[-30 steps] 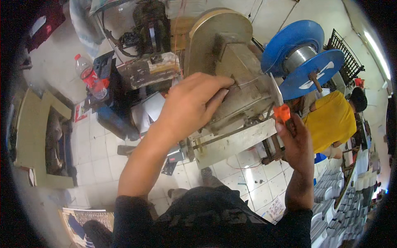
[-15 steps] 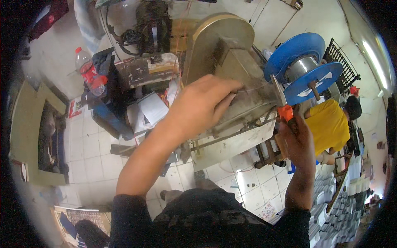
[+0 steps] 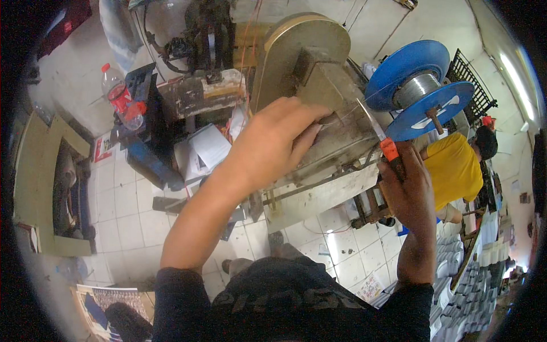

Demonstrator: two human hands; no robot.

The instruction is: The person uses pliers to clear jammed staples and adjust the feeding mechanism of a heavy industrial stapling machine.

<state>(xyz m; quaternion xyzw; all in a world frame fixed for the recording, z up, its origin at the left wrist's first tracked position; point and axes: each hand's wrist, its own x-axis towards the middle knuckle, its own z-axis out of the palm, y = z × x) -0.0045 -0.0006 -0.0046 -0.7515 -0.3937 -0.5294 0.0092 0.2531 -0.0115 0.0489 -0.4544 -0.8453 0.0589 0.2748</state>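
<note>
My left hand (image 3: pixel 273 139) hovers over the grey metal machine top (image 3: pixel 342 137), thumb and forefinger curled together. At those fingertips a thin strand of wire (image 3: pixel 339 118) shows faintly; its full run is hard to make out. In my right hand (image 3: pixel 409 185) is a knife (image 3: pixel 388 147) with an orange and black handle, its narrow blade pointing up and left over the machine. Just beyond the blade stands a blue spool (image 3: pixel 407 62) wound with silvery wire (image 3: pixel 419 89). A large rounded guard (image 3: pixel 305 43) rises from the machine behind my left hand.
A person in a yellow shirt (image 3: pixel 453 174) is at the right, close to my right forearm. Stacked grey-white pieces (image 3: pixel 470 279) fill the lower right. At left are a red-capped bottle (image 3: pixel 119 97), papers (image 3: pixel 209 147) and a worn machine block (image 3: pixel 199 94).
The knife has swung left, and its tip now lies farther from the spool and nearer my left hand. My left hand has shifted only slightly left.
</note>
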